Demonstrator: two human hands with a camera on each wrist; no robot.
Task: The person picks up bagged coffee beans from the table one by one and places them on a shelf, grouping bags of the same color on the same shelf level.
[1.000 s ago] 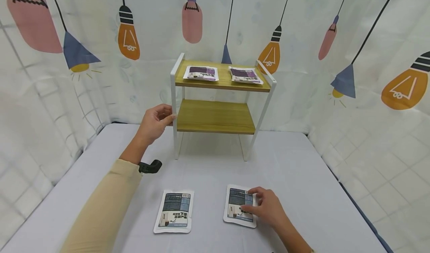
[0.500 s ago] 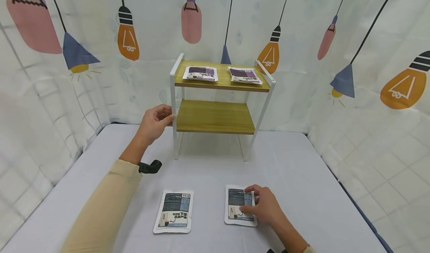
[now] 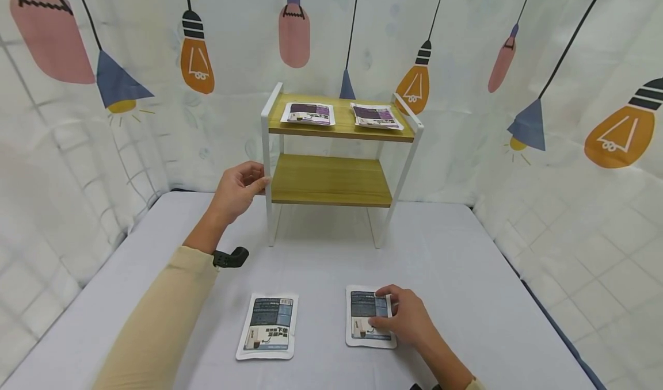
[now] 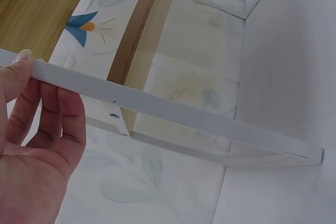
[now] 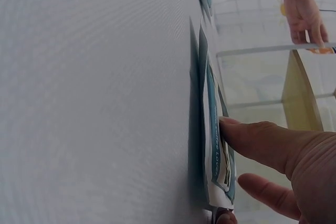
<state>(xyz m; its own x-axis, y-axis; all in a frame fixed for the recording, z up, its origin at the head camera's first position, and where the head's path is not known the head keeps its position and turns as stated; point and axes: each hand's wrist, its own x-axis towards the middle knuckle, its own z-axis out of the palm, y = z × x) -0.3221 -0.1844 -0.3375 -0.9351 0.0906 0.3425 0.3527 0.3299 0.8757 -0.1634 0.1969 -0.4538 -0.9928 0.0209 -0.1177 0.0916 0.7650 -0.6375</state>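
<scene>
My left hand (image 3: 239, 190) pinches the white left front post of a two-tier shelf (image 3: 331, 180). In the left wrist view the thumb lies on one side of the post and the curled fingers (image 4: 71, 111) on the other. On the table, my right hand (image 3: 406, 315) holds a flat white-edged pouch (image 3: 365, 306) by its right part, thumb on the printed face. The right wrist view shows a fingertip at the edge of the pouch, which lies nearly flat. Left of it lies a similar pouch (image 3: 268, 327), untouched.
Two purple-printed pouches, the left pouch (image 3: 309, 114) and the right pouch (image 3: 377, 117), lie on the upper board. The lower board (image 3: 331, 180) is bare wood. A white cloth covers the table (image 3: 445, 252), and a printed curtain (image 3: 233, 45) surrounds it.
The right-hand pouch has turned slightly and now lies straighter, with my right hand shifted a little left along with it. My left hand stays on the shelf post.
</scene>
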